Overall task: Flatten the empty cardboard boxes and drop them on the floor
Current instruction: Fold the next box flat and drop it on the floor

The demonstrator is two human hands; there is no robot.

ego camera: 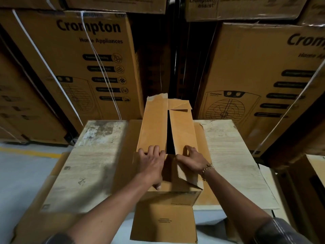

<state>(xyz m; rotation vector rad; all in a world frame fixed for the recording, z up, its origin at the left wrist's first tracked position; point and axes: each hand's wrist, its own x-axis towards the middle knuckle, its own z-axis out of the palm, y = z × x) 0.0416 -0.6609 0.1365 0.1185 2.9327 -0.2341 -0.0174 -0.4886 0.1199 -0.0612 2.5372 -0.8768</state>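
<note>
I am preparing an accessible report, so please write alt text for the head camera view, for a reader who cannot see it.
A person's left hand rests on the left flap and the right hand pinches the right flap of an open cardboard box standing on a pale worn table. Large printed cartons are stacked behind.

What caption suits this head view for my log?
Left hand presses and right hand pinches the top flaps of a cardboard box on a worn table before stacked Crompton cartons.
</note>
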